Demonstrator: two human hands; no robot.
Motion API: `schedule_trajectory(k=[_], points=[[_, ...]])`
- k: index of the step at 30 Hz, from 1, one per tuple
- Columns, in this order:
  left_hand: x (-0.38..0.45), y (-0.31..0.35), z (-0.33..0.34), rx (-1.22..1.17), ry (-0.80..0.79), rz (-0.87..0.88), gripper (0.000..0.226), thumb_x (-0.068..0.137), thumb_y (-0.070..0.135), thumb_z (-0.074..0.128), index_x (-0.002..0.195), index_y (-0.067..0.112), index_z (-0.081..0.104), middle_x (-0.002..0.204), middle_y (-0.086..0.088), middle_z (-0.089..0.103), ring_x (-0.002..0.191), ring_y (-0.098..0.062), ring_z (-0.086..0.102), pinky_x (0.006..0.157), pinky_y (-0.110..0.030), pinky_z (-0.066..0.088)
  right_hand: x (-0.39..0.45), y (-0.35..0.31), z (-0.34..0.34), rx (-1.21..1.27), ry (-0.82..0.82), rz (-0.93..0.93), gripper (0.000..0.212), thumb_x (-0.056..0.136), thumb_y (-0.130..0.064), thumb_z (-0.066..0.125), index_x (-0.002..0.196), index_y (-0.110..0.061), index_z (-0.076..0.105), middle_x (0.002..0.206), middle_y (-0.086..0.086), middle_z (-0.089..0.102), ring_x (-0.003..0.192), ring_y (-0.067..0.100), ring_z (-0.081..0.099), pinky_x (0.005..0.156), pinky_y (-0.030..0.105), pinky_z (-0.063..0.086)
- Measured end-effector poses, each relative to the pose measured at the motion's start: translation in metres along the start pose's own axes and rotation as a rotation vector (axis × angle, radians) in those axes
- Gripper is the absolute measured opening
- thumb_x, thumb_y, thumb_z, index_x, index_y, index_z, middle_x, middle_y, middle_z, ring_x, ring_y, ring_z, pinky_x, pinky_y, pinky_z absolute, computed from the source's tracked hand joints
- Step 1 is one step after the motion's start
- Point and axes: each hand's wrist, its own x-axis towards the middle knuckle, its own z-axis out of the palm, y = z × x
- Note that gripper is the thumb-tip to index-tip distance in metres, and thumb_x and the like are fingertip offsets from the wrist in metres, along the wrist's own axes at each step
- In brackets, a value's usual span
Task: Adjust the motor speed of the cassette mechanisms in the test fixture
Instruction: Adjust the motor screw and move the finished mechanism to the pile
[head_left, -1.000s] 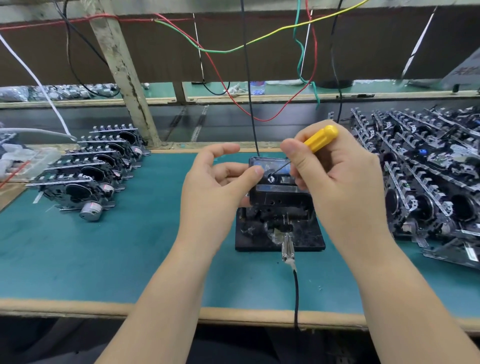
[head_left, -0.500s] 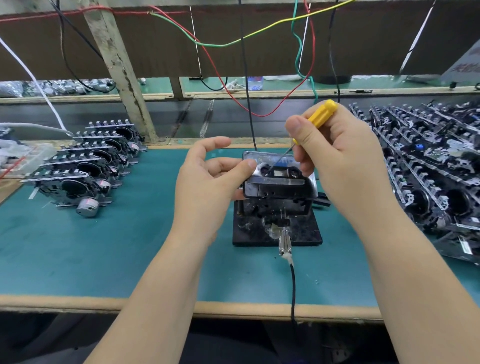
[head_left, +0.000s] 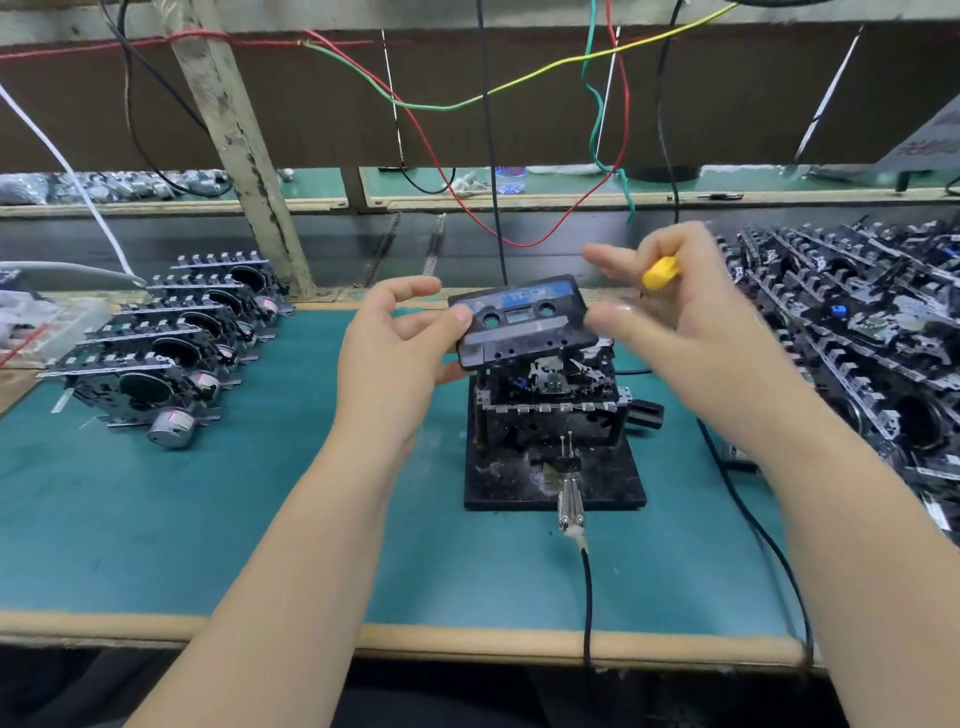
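Note:
A black cassette tape (head_left: 524, 322) with a blue label is lifted and tilted above the cassette mechanism (head_left: 550, 384), which sits in the black test fixture (head_left: 553, 467) at the middle of the bench. My left hand (head_left: 395, 353) pinches the tape's left end between thumb and fingers. My right hand (head_left: 691, 317), blurred by motion, keeps a yellow-handled screwdriver (head_left: 661, 272) curled in its fingers while its thumb touches the tape's right end.
A row of cassette mechanisms (head_left: 171, 343) with motors stands at the left on the green mat (head_left: 208, 493). A dense pile of mechanisms (head_left: 862, 332) fills the right side. A black cable (head_left: 587, 597) runs from the fixture's front over the bench edge. Coloured wires hang above.
The screwdriver tip has left the mechanism. The cassette tape has come up out of the mechanism, held between both hands. The right hand has shifted right.

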Motion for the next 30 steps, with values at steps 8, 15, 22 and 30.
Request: schedule_trajectory(k=[8,15,22,30], points=[[0.028,-0.005,0.015,0.312,-0.104,-0.015,0.012,0.091,0.013,0.07,0.094,0.024,0.068,0.08,0.005,0.074,0.07,-0.013,0.069,0.067,-0.028,0.056,0.019,0.027,-0.005,-0.118,-0.116,0.11,0.045,0.084,-0.022,0.08,0.089,-0.029,0.036,0.125,-0.014,0.065,0.115,0.001,0.062,0.108,0.04,0.046],[0.026,-0.015,0.014,0.87,-0.209,0.203,0.003,0.092,0.038,0.067,0.091,0.039,0.069,0.109,0.028,0.063,0.115,-0.005,0.048,0.087,-0.027,0.033,0.018,0.037,-0.005,-0.202,-0.157,0.204,0.041,0.082,-0.045,0.076,0.086,-0.034,0.037,0.123,-0.029,0.064,0.117,-0.01,0.054,0.092,0.033,0.041],[0.028,-0.009,0.021,1.086,-0.367,0.333,0.01,0.098,0.034,0.061,0.099,0.029,0.07,0.11,0.011,0.071,0.098,-0.009,0.053,0.078,-0.024,0.035,0.018,0.056,0.015,0.042,0.01,0.276,0.032,0.092,-0.014,0.071,0.081,-0.02,0.042,0.113,-0.009,0.073,0.111,0.009,0.066,0.103,0.042,0.05],[0.028,0.013,0.006,1.219,-0.722,0.32,0.094,0.069,0.052,0.08,0.149,0.034,0.035,0.146,0.009,0.054,0.133,-0.011,0.05,0.105,-0.025,0.039,0.016,0.061,0.025,0.326,0.08,0.38,0.034,0.098,0.001,0.058,0.087,-0.023,0.036,0.125,-0.002,0.069,0.078,-0.011,0.063,0.059,0.003,0.041]])
